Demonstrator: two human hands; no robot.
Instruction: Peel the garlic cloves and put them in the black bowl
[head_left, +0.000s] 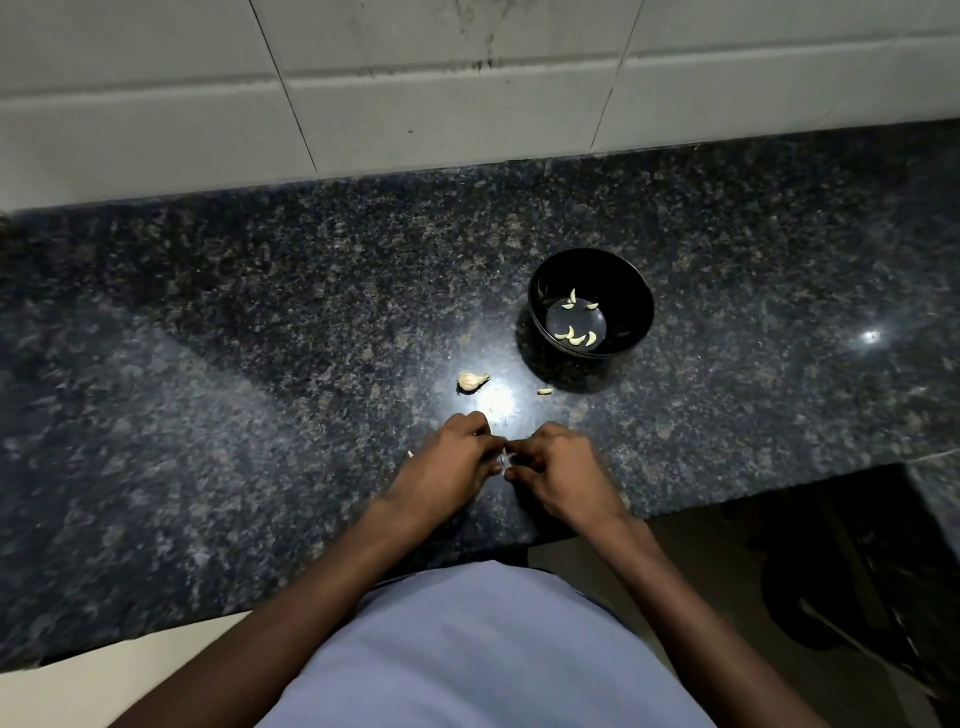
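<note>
The person's left hand (457, 457) and right hand (556, 462) meet over the near part of the dark speckled stone worktop (260, 338), fingertips drawn together. Between them sits a small pale garlic clove (505, 458), mostly hidden; the curled fingers of both hands pinch it from either side.

The black bowl (623, 280) stands farther back and to the right, well apart from the hands. About seven peeled cloves (574, 339) lie on its bottom in two loose groups. An unpeeled clump of garlic (471, 381) rests on the worktop between the hands and the bowl, to the left of a bright glare spot. A single small pale clove piece (545, 391) lies just in front of the bowl. A tiny white scrap (410, 454) shows beside the left hand; what it is cannot be told.

Pale wall tiles (415, 104) rise behind the worktop. The person wears a light blue shirt (467, 649). No writing, brand or label can be read anywhere.
</note>
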